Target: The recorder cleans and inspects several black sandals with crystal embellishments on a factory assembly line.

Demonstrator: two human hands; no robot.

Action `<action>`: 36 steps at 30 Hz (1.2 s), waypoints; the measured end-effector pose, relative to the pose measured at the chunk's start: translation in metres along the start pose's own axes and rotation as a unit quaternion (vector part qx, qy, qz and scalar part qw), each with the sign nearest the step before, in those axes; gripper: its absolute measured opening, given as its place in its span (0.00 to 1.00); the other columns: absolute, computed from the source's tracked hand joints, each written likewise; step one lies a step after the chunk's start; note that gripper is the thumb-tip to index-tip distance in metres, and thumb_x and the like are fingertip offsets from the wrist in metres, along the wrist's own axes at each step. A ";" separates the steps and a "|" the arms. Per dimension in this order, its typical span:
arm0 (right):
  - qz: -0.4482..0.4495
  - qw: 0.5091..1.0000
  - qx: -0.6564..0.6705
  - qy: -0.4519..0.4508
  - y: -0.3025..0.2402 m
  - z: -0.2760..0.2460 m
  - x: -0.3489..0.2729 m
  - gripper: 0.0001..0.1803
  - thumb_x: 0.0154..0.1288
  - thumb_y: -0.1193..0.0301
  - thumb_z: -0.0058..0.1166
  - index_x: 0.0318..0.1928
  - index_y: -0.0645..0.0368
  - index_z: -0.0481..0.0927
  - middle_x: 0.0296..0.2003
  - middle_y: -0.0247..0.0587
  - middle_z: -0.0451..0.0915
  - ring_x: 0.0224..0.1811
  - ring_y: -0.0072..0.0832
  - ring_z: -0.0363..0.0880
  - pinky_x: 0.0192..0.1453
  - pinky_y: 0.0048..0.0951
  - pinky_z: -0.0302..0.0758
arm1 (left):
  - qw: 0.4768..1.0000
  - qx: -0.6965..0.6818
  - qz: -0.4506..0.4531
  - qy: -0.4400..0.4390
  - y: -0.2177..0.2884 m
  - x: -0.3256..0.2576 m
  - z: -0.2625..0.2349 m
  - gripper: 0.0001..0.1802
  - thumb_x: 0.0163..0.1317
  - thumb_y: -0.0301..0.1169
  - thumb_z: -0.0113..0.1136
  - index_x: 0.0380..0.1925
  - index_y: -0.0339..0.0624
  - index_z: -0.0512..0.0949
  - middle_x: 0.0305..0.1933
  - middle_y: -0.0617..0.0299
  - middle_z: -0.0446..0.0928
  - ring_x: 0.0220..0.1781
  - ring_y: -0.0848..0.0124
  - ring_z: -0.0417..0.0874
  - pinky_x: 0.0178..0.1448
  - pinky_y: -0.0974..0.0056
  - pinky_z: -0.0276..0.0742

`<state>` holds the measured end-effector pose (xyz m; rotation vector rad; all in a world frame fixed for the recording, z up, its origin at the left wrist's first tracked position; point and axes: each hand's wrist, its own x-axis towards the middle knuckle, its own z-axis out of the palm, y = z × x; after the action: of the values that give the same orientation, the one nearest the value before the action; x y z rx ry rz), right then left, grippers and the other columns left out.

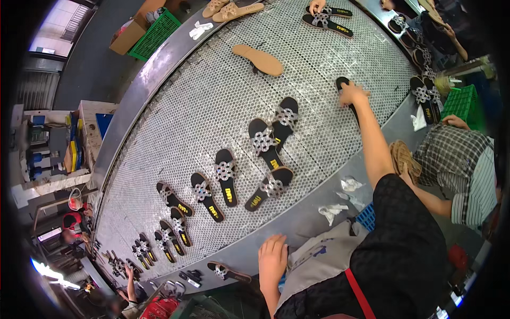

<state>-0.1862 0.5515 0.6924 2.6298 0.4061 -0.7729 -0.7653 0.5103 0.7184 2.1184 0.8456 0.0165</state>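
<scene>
My right arm stretches far across the perforated metal conveyor. The fingers of my right hand are closed around a black sandal, covering most of it. My left hand is beside my grey apron, near the conveyor's edge, fingers loosely extended and nothing visible in them. Ahead of it lies a black sandal with a silver cut-out strap. Two matching sandals overlap just beyond, one partly over the other. A tan sole rests farther off, bottom side up.
More black sandals run in pairs down the left. Crumpled white paper lies on the near metal rim. At right, a person in a checked garment holds a tan sandal. Another person's hand touches sandals at the far end.
</scene>
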 end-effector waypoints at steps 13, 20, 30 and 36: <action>-0.461 0.757 0.326 0.330 0.068 0.109 -0.244 0.35 0.50 0.74 0.70 0.61 0.60 0.71 0.47 0.44 0.77 0.42 0.38 0.84 0.47 0.35 0.80 | 0.970 0.016 0.186 0.159 0.085 -0.021 -0.011 0.24 0.63 0.29 0.66 0.60 0.41 0.78 0.71 0.50 0.71 0.77 0.45 0.64 0.78 0.43 0.59; -0.403 0.670 0.610 -0.131 0.094 0.172 -0.423 0.33 0.53 0.76 0.72 0.58 0.60 0.71 0.49 0.34 0.78 0.47 0.18 0.82 0.50 0.22 0.82 | 0.917 -0.391 0.075 -0.022 0.113 -0.049 -0.009 0.44 0.61 0.31 0.71 0.75 0.33 0.61 0.72 0.42 0.69 0.68 0.50 0.78 0.68 0.49 0.77; -0.471 0.770 0.429 -0.022 0.111 0.189 -0.492 0.36 0.50 0.79 0.70 0.60 0.59 0.68 0.45 0.30 0.75 0.46 0.15 0.76 0.50 0.19 0.75 | 0.831 -0.553 0.049 -0.045 0.090 -0.113 0.019 0.45 0.53 0.21 0.63 0.75 0.33 0.64 0.63 0.53 0.79 0.62 0.66 0.82 0.58 0.62 0.83; -0.446 0.522 0.721 -0.096 0.117 0.185 -0.481 0.52 0.53 0.68 0.72 0.76 0.63 0.57 0.73 0.48 0.61 0.67 0.36 0.73 0.63 0.38 0.81 | 0.776 -0.611 0.076 0.134 0.079 -0.107 0.020 0.40 0.57 0.14 0.54 0.73 0.29 0.61 0.64 0.51 0.78 0.63 0.65 0.82 0.64 0.63 0.79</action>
<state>-0.6164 0.2883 0.8501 3.3743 1.7575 -2.6739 -0.7973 0.4008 0.7902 0.9135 0.5344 0.7645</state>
